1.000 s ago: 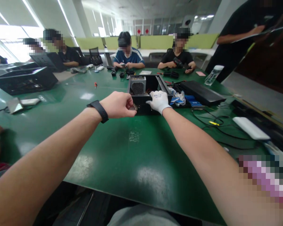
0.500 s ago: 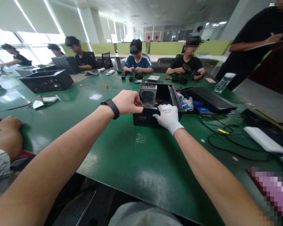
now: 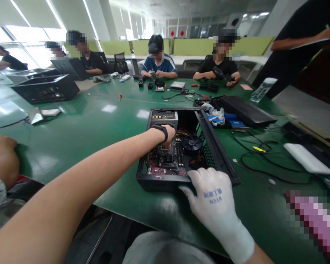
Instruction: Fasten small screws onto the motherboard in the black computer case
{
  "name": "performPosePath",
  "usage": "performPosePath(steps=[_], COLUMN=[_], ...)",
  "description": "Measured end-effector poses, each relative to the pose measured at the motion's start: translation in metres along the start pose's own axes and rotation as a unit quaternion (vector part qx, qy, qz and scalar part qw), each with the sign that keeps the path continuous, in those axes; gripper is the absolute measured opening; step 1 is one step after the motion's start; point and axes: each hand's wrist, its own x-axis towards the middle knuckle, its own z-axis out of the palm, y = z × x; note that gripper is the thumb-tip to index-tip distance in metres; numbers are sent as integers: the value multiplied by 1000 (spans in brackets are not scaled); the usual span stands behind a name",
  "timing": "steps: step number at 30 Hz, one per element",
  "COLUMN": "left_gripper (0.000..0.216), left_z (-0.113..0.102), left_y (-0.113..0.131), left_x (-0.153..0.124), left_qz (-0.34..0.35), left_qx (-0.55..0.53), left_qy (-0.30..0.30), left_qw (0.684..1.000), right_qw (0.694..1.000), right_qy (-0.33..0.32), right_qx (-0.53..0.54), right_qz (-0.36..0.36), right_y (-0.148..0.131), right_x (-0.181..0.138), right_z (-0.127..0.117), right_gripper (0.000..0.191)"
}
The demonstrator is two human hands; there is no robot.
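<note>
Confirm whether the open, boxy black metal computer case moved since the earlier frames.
Yes: the case came toward the wearer; its near edge, earlier higher in view than the white oblong block at right, now sits lower.

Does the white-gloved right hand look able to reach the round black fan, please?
Probably yes: the white-gloved right hand rests on the near rim of the open black case, and nothing visible covers the fan.

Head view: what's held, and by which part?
Right hand grips the computer case by its near rim, toward the right. Left hand is inside it; can't tell whether it holds anything.
</note>
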Motion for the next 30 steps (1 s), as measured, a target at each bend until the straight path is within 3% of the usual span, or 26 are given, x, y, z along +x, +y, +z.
performPosePath(steps=[4, 9, 15, 30], left_gripper=[57, 56, 59, 67], left_z=[8, 19, 29, 20], left_y=[12, 17, 13, 15], left_x=[9, 20, 31, 25], left_qz=[22, 22, 8, 11], left_qx=[42, 37, 23, 22], left_qy=[-70, -108, -97, -101], left_qw=[996, 993, 995, 995], right_qw=[999, 998, 996, 997], right_qy=[19, 32, 53, 41], right_qx=[41, 59, 70, 62], right_qz=[4, 0, -15, -15], right_y=[-4, -3, -1, 0], right_x=[-20, -22, -23, -25], right_z=[-4, -1, 2, 3], right_gripper=[24, 21, 19, 19])
